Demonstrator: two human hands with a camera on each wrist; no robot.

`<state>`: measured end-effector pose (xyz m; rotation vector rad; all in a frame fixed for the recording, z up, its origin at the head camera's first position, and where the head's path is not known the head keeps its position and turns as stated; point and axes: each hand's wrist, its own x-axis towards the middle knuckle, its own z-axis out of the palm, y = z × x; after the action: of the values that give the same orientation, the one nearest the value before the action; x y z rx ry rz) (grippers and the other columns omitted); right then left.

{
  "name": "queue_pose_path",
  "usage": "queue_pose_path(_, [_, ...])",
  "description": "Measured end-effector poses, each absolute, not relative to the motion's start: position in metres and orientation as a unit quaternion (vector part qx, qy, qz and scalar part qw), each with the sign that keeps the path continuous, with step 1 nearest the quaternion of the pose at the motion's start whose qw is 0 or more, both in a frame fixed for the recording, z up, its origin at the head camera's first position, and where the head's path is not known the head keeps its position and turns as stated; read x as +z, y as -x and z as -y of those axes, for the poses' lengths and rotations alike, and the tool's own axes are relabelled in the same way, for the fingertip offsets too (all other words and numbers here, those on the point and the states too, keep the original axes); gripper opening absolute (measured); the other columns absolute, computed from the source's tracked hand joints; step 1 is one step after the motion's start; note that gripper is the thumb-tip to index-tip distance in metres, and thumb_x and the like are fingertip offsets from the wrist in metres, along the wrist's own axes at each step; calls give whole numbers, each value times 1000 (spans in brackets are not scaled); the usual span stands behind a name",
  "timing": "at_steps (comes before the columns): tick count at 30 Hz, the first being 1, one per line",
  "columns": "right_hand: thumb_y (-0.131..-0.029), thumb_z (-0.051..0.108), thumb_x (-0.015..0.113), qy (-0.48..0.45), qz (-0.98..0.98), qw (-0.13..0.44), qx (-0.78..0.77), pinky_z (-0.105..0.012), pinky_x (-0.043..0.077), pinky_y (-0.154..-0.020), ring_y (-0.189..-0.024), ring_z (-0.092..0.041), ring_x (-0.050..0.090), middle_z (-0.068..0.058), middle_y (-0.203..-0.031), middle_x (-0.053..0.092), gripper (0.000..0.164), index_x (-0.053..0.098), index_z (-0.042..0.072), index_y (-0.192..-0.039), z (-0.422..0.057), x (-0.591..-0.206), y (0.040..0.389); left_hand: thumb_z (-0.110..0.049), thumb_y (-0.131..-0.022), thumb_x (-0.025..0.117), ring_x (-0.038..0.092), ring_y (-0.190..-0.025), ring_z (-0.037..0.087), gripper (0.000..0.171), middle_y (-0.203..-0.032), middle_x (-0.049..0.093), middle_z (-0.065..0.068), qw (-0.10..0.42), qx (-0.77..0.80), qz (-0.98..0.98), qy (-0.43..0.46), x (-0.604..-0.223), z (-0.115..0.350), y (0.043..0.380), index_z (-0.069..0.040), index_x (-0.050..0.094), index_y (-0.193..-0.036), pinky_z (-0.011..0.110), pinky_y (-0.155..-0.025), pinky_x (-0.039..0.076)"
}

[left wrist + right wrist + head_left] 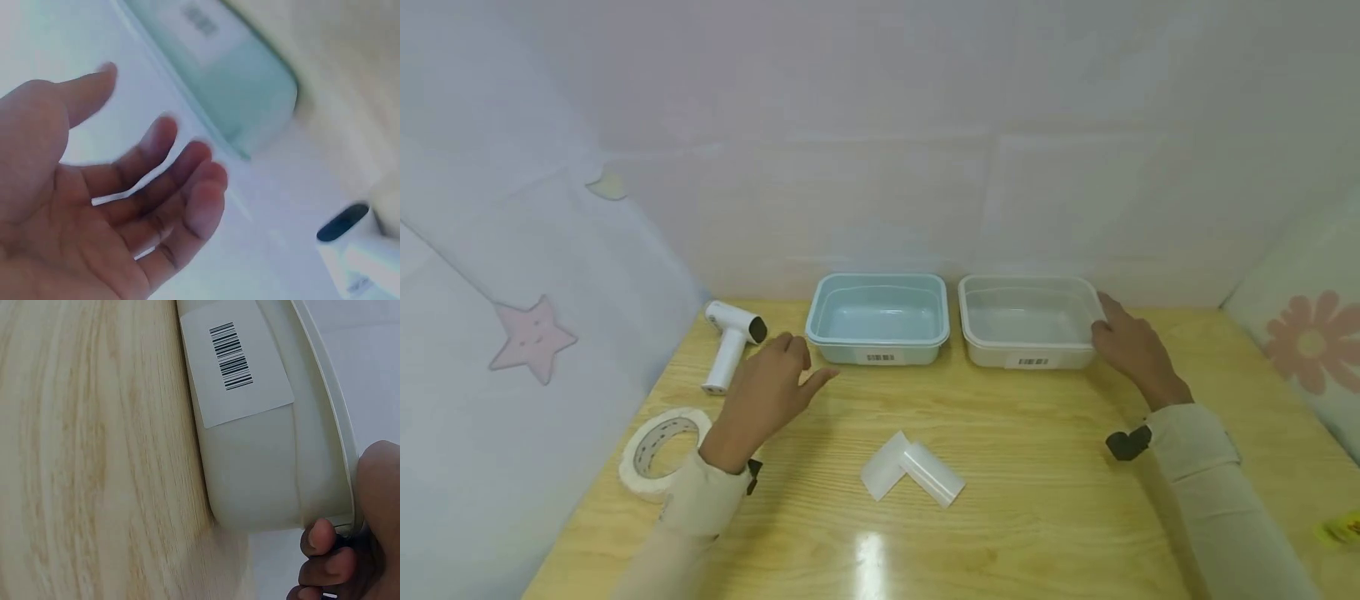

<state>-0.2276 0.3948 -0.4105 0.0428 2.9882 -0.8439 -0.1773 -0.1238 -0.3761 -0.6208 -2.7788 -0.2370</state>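
A light blue plastic bin (880, 353) stands at the back of the wooden table, with a white plastic bin (992, 357) beside it on the right. My right hand (1137, 348) holds the white bin by the rim at its right end; in the right wrist view the thumb lies on the rim and the curled fingers (331, 565) are below it. Left of the blue bin, my left hand (767, 392) hovers with loosely bent fingers and nothing in it. In the left wrist view its palm (69, 250) faces the camera, apart from the blue bin.
A white T-shaped device (728, 350) with a black end lies left of my left hand. Nearer is a roll of white tape (638, 471). Two small white sheets (932, 473), one curled, lie mid-table. Something yellow-green (1341, 528) shows at the right edge.
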Motion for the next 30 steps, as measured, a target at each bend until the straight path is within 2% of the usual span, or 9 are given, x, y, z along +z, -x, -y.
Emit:
queue_pose_path(2, [-105, 33, 19, -8, -963, 15, -271, -42, 40, -55, -73, -35, 52, -32, -147, 41, 62, 1, 22, -163, -396, -410, 229, -58, -88, 72, 54, -70, 28, 67, -94, 55, 16, 166, -79, 961, 209, -373, 128, 189, 5, 61, -108, 37, -55, 49])
queue_pose_path(4, [-105, 33, 18, -9, -962, 17, -273, -41, 38, -53, -68, -33, 49, -31, -152, 36, 62, 0, 22, -163, -396, -410, 230, -64, -83, 73, 57, -92, 40, 91, -116, 53, 26, 158, -90, 963, 200, -374, 131, 203, 9, 49, -131, 49, -69, 52])
queue_pose_path(7, [-105, 33, 18, -15, -961, 21, -275, -40, 37, -50, -67, -32, 48, -30, -158, 26, 62, 0, 21, -162, -397, -410, 231, -74, -79, 69, 42, -126, 54, 121, -147, 34, 33, 111, -111, 971, 183, -381, 134, 223, 4, 19, -156, 66, -91, 44])
queue_pose_path(10, [-104, 32, 19, -22, -961, 21, -276, -40, 36, -48, -66, -31, 47, -31, -157, 27, 62, 1, 20, -163, -398, -412, 231, -84, -76, 60, 25, -140, 55, 132, -159, 18, 30, 48, -127, 977, 167, -391, 136, 242, -4, -2, -161, 71, -103, 31])
queue_pose_path(12, [-104, 31, 19, -25, -961, 17, -276, -38, 36, -44, -59, -27, 44, -32, -151, 37, 62, 2, 19, -163, -398, -414, 232, -88, -74, 56, 18, -143, 55, 135, -161, 12, 29, 15, -132, 978, 163, -397, 136, 253, -6, -7, -160, 72, -107, 25])
queue_pose_path(14, [-103, 30, 20, -28, -961, 13, -273, -36, 34, -42, -52, -22, 38, -32, -134, 51, 63, 3, 18, -163, -397, -414, 232, -89, -73, 55, 15, -144, 54, 136, -162, 10, 28, -7, -137, 977, 163, -401, 135, 263, -6, -8, -160, 72, -108, 23])
queue_pose_path(19, [-102, 28, 21, -35, -961, 8, -273, -33, 32, -38, -46, -14, 29, -22, -91, 54, 64, 6, 16, -163, -393, -411, 230, -84, -75, 61, 17, -143, 55, 134, -162, 12, 27, -34, -160, 971, 173, -404, 138, 281, -8, -10, -160, 72, -107, 26])
queue_pose_path(22, [-101, 27, 21, -38, -961, 9, -273, -33, 32, -38, -45, -14, 28, -18, -82, 52, 64, 6, 16, -163, -390, -410, 229, -83, -77, 61, 20, -143, 54, 132, -163, 13, 25, -54, -171, 967, 183, -405, 141, 288, -10, -12, -160, 71, -106, 29])
queue_pose_path(30, [-102, 25, 22, -22, -960, -10, -279, -33, 31, -37, -45, -14, 26, -25, -93, 57, 63, 10, 13, -162, -389, -414, 227, -76, -79, 66, 39, -136, 49, 127, -157, 30, 23, -84, -241, 945, 203, -407, 144, 292, -17, -11, -161, 63, -100, 42])
